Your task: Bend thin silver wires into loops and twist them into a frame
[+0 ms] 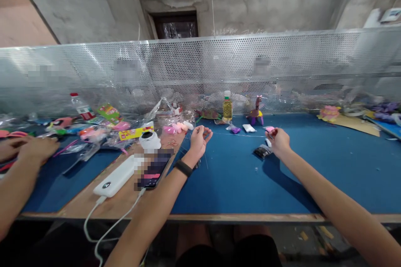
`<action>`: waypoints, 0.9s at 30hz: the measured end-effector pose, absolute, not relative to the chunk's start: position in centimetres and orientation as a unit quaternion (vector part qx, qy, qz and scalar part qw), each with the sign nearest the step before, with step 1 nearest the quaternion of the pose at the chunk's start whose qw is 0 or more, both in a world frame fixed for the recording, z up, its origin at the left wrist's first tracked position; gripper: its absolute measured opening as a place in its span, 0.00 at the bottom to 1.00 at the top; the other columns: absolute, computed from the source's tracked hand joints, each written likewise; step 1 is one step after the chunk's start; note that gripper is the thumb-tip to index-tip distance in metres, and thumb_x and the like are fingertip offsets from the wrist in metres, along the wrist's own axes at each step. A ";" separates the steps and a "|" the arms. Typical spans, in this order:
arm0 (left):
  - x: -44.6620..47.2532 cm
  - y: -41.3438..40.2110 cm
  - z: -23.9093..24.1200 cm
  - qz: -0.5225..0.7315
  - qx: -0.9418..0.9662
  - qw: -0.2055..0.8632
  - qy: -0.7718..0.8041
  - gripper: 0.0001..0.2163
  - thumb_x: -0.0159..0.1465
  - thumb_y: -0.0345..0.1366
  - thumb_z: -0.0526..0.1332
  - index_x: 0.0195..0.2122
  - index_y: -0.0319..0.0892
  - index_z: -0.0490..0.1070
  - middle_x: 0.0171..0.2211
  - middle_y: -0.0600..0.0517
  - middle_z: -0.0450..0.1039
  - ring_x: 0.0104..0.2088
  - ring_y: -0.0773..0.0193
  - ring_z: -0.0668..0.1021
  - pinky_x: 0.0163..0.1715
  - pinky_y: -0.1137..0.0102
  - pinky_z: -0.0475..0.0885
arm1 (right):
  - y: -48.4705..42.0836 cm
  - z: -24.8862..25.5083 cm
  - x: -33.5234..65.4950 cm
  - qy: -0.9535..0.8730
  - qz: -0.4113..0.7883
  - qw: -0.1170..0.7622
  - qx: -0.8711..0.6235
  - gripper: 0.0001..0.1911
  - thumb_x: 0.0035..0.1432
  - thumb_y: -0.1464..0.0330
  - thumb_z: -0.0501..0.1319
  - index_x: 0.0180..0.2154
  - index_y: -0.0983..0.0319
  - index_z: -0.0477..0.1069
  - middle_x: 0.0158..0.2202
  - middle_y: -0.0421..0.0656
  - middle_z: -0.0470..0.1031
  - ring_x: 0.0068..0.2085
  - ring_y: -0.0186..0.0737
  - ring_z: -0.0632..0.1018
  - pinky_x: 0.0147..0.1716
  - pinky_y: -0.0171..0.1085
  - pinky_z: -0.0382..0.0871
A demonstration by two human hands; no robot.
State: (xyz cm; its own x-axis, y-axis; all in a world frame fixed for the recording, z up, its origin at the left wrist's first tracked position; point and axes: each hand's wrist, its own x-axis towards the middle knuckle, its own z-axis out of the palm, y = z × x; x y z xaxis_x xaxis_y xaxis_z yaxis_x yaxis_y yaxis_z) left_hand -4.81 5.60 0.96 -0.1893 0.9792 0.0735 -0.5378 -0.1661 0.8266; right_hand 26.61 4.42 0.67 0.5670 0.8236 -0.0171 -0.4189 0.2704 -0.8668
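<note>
A thin pale strand (239, 134), thread or wire I cannot tell, stretches nearly level between my two hands above the blue table mat. My left hand (200, 141), with a dark band at the wrist, is closed in a pinch at its left end. At the other end, the fingers of my right hand (280, 139) are pinched together. A small pink piece (269, 129) shows at the right fingertips; whether they hold it or it lies behind them is unclear. Just below lies a black packet (262, 151). Farther back are a white packet (249, 128) and a purple packet (234, 129).
A giraffe-like figure (257, 112) and a bottle of yellow liquid (227, 106) stand before the perforated metal screen (282, 58). Left of me are a phone (158, 167), a white power bank (117, 177) with cables, and a white roll (150, 140). Another person's hands (34, 150) work at far left.
</note>
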 end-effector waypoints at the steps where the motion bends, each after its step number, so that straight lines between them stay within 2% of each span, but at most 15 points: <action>1: -4.7 5.6 0.9 0.696 0.323 0.544 0.338 0.09 0.67 0.37 0.65 0.36 0.42 0.64 0.31 0.56 0.73 0.32 0.72 0.79 0.47 0.65 0.78 | 4.4 0.8 26.6 -0.221 0.401 0.770 -0.444 0.09 0.50 0.73 0.59 0.25 0.58 0.58 0.20 0.33 0.63 0.22 0.29 0.67 0.31 0.33 0.77; 7: -4.2 4.9 1.6 0.704 0.313 0.560 0.304 0.08 0.68 0.37 0.63 0.38 0.43 0.64 0.32 0.56 0.72 0.32 0.73 0.79 0.46 0.68 0.78 | 3.8 1.4 26.3 -0.232 0.416 0.765 -0.433 0.09 0.52 0.72 0.61 0.26 0.58 0.60 0.21 0.33 0.63 0.22 0.29 0.66 0.30 0.32 0.77; 11: -3.6 4.0 1.9 0.641 0.394 0.577 0.317 0.13 0.63 0.42 0.69 0.40 0.42 0.68 0.33 0.56 0.72 0.27 0.73 0.77 0.33 0.72 0.78 | 2.8 1.2 24.9 -0.274 0.449 0.735 -0.428 0.08 0.50 0.69 0.64 0.28 0.58 0.64 0.19 0.32 0.61 0.19 0.29 0.63 0.24 0.32 0.73; 13: -3.1 3.5 1.7 0.608 0.442 0.574 0.326 0.17 0.60 0.46 0.70 0.40 0.41 0.70 0.33 0.55 0.73 0.25 0.72 0.76 0.28 0.72 0.77 | 2.1 0.9 23.9 -0.338 0.441 0.706 -0.440 0.06 0.53 0.66 0.64 0.30 0.58 0.67 0.19 0.32 0.61 0.19 0.30 0.63 0.21 0.32 0.70; 19: -1.5 2.2 0.9 0.524 0.518 0.591 0.329 0.22 0.58 0.53 0.71 0.42 0.41 0.70 0.36 0.51 0.76 0.24 0.69 0.78 0.24 0.72 0.76 | 0.2 0.3 20.9 -0.516 0.383 0.617 -0.455 0.18 0.60 0.49 0.61 0.35 0.56 0.67 0.19 0.34 0.65 0.18 0.34 0.65 0.17 0.34 0.60; 25: 0.4 0.3 0.6 0.477 0.498 0.665 0.285 0.23 0.58 0.54 0.70 0.41 0.42 0.66 0.32 0.55 0.73 0.23 0.71 0.76 0.23 0.73 0.75 | -1.7 0.1 18.3 -0.577 0.412 0.568 -0.417 0.23 0.62 0.42 0.56 0.38 0.56 0.65 0.20 0.34 0.65 0.19 0.36 0.66 0.19 0.35 0.61; 27: 1.0 -0.3 0.4 0.471 0.500 0.671 0.278 0.22 0.60 0.55 0.68 0.40 0.44 0.65 0.28 0.58 0.68 0.19 0.73 0.71 0.17 0.78 0.66 | -2.0 -0.1 17.7 -0.588 0.426 0.552 -0.409 0.24 0.63 0.42 0.55 0.38 0.56 0.65 0.20 0.33 0.62 0.19 0.35 0.63 0.19 0.35 0.60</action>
State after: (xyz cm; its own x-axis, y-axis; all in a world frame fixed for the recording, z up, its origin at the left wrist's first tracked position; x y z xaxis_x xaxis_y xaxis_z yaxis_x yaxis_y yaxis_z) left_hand 1.04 -0.27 0.44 0.4021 0.9103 0.0986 -0.3551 0.0558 0.9332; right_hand 17.73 -2.04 -0.08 -0.0556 0.9517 0.3019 0.0103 0.3029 -0.9530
